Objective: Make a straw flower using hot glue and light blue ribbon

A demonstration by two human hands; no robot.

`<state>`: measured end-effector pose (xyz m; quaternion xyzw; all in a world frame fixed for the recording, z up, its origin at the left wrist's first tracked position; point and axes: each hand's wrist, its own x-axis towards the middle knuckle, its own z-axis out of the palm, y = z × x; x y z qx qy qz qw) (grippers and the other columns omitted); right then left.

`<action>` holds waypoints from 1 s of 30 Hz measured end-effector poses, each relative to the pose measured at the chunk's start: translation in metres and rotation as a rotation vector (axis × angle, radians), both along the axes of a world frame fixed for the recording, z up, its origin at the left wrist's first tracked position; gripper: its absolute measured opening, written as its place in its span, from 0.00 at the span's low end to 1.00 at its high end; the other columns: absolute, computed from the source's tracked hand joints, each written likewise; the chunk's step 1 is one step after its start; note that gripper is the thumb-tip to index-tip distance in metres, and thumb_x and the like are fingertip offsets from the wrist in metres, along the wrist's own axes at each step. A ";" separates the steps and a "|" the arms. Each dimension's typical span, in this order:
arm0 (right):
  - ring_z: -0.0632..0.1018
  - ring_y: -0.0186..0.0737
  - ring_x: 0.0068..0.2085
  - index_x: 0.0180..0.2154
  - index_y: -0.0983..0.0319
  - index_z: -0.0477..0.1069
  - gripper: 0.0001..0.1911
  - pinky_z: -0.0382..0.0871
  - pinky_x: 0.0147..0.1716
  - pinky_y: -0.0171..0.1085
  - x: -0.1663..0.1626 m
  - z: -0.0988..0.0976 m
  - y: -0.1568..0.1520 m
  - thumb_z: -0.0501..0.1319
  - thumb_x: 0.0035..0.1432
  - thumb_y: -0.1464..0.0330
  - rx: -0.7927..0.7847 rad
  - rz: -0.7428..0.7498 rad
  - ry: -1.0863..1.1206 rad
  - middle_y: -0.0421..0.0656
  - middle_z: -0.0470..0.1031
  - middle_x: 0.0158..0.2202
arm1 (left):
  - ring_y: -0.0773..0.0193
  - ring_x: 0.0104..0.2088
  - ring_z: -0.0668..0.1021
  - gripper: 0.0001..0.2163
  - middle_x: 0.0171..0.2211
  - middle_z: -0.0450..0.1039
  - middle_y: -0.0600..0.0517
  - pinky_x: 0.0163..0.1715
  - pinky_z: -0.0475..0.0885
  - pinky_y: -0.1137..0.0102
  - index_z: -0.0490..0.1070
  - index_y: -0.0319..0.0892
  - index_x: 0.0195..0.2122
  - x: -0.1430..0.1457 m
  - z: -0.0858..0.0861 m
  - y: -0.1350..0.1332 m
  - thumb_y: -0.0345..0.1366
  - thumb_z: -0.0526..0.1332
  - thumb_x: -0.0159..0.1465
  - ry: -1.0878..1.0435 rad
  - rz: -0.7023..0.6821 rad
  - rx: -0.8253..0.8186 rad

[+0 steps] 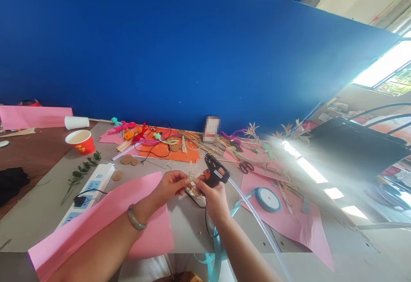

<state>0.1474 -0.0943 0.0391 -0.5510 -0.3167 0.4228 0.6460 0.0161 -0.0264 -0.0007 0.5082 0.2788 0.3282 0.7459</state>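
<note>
Over the grey table [180, 230], hands meet: left [171, 184] pinches a straw piece [192, 182]; right [214, 198] grips the glue gun [215, 171].

Glue gun [215, 173], frame centre: black matt plastic. Pink sheet [105, 222], lower left: matt paper. Ribbon spool [267, 199]: glossy satin. Table [38, 213]: smooth grey, matt.

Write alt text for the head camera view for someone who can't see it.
The right hand holds a black glue gun beside a small straw-coloured piece pinched by the left hand, over a table strewn with pink paper.
</note>
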 end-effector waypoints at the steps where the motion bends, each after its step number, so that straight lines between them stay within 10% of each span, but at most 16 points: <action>1: 0.63 0.30 0.19 0.32 0.60 0.62 0.21 0.57 0.20 0.33 -0.001 0.000 0.000 0.70 0.39 0.65 -0.006 -0.004 -0.008 0.33 0.67 0.18 | 0.75 0.15 0.65 0.16 0.19 0.71 0.55 0.14 0.55 0.78 0.69 0.38 0.25 0.000 -0.001 0.000 0.47 0.68 0.52 0.004 0.003 0.005; 30: 0.62 0.30 0.18 0.32 0.61 0.62 0.18 0.56 0.20 0.32 0.002 -0.003 0.009 0.70 0.43 0.66 0.047 0.013 0.013 0.33 0.67 0.17 | 0.71 0.15 0.70 0.14 0.14 0.70 0.56 0.17 0.66 0.75 0.71 0.37 0.26 0.001 0.003 -0.001 0.40 0.72 0.47 -0.082 0.077 -0.086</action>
